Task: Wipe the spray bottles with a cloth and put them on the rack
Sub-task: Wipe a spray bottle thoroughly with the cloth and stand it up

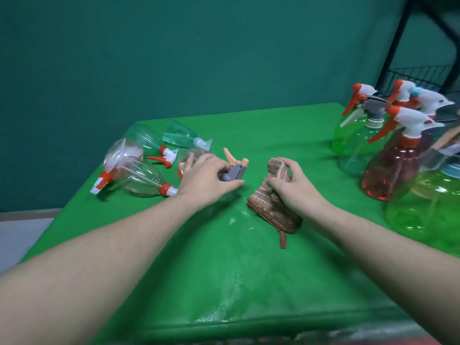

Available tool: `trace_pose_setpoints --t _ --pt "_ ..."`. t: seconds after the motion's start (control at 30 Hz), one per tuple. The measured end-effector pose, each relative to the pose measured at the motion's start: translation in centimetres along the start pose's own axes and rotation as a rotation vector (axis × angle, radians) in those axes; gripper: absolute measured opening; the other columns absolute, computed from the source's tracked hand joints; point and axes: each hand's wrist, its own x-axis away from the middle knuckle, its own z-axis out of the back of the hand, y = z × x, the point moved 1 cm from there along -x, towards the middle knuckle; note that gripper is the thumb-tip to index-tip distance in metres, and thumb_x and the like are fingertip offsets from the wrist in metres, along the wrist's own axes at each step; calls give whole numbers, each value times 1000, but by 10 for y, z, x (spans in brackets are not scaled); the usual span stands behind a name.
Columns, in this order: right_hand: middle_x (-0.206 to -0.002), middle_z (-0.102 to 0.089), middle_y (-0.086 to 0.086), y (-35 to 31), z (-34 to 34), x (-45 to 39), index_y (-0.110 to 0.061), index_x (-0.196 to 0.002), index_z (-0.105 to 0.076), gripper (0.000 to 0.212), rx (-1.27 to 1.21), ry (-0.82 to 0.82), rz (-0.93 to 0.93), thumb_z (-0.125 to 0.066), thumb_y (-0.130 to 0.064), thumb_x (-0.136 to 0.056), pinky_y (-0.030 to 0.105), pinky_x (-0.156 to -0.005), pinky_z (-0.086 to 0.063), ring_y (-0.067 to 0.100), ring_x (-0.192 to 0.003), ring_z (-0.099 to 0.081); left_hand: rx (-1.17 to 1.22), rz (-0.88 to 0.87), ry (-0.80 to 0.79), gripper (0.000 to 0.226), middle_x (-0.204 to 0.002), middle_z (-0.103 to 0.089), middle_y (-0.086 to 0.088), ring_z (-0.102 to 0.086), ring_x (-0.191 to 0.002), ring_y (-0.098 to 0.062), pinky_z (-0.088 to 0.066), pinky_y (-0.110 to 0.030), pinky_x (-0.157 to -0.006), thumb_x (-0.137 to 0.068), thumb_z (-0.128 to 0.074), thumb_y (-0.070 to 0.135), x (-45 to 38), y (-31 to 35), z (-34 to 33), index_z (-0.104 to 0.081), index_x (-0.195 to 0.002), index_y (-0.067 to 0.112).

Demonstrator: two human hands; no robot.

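The left hand (pixel 207 179) has its fingers curled round the grey spray head (pixel 232 174) of a clear bottle (pixel 191 159) lying on its side on the green surface (pixel 224 270), its salmon trigger pointing up and away. The right hand (pixel 290 186) grips a bunched brown cloth (pixel 273 207), whose lower folds rest on the surface just beside the left hand.

The step in hand looks like picking this bottle up for wiping. A grip on the head alone would let the body swing, so it would be better to lift by the neck and bring bottle and cloth together above the surface — not drag it through the wet streaks showing near the cloth. Then wrap the cloth round the body and turn the bottle inside it.

Four more bottles (pixel 135 158) lie on their sides at the far left, touching one another (presumably still to be wiped), so lift without nudging them. Upright coloured bottles (pixel 388 170) crowd the right edge, in front of the black wire rack (pixel 423 75) — any placing there will need a clear path past their triggers.
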Motion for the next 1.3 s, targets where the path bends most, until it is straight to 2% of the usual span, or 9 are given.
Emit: trace_pose_setpoints --t 0.17,0.3,0.4,0.5,0.67,0.8,0.93,1.1,1.3 --pt "-107 -72 4 0 10 34 -35 -137 -45 50 -14 16 -6 -64 -24 -92 47 -98 -54 28 -97 -71 50 -49 27 47 -76 -53 11 -47 -83 -16 -31 -46 -113 -87 -66 64 30 29 8 -52 -72 22" --pt "-106 -72 5 0 15 68 -37 -132 -48 45 -69 22 -7 -65 -24 -93 48 -96 -54 29 -98 -71 135 -18 26 41 -63 -54 11 -46 -66 -7 -36 -26 -67 -88 -68 59 63 59 26 -55 -70 25" --pt "-106 -71 5 -1 18 93 -36 -132 -48 44 -115 8 -7 -64 -23 -93 47 -95 -56 29 -98 -71 196 22 -47 31 -58 -60 20 -46 -54 0 -31 -25 -54 -87 -65 65 87 72 35 -58 -68 42" --pt "-106 -71 4 -3 22 113 -32 -134 -47 42 -175 1 -1 -61 -22 -96 37 -88 -58 24 -93 -71 284 60 -83 18 -75 -68 26 -48 -57 -2 -36 -26 -58 -85 -63 71 107 79 39 -60 -70 61" --pt "-109 -70 4 -5 21 134 -30 -136 -50 38 -294 13 -24 -57 -26 -99 35 -83 -57 21 -91 -70 425 74 -73 43 -57 -55 17 -46 -59 -12 -37 -33 -63 -73 -57 83 126 90 36 -66 -71 41" --pt "-105 -72 3 -10 20 139 -28 -129 -53 29 -414 21 -42 -57 -30 -100 29 -70 -58 18 -87 -72 370 114 -59 39 -74 -68 23 -58 -71 -9 -40 -28 -62 -73 -62 82 133 98 38 -70 -80 44" --pt "-106 -73 5 -14 13 137 -26 -127 -55 32 -407 5 15 -65 -28 -97 31 -76 -61 18 -87 -73 279 120 -107 29 -81 -70 17 -61 -78 -10 -40 -27 -63 -84 -66 65 135 106 34 -68 -85 36" --pt "-105 -73 10 -4 8 131 -16 -122 -61 28 -320 46 -2 -65 -14 -94 43 -89 -58 22 -90 -70 372 -63 -177 35 -107 -63 6 -61 -96 -10 -49 -33 -89 -81 -68 58 133 97 31 -62 -98 28" --pt "-95 -76 11 6 15 126 -11 -109 -63 14 -358 35 -48 -66 -13 -95 36 -72 -58 19 -74 -71 -52 -237 -304 97 -148 -43 11 -46 -133 -13 -37 -45 -115 -65 -54 87 140 60 42 -41 -147 35"
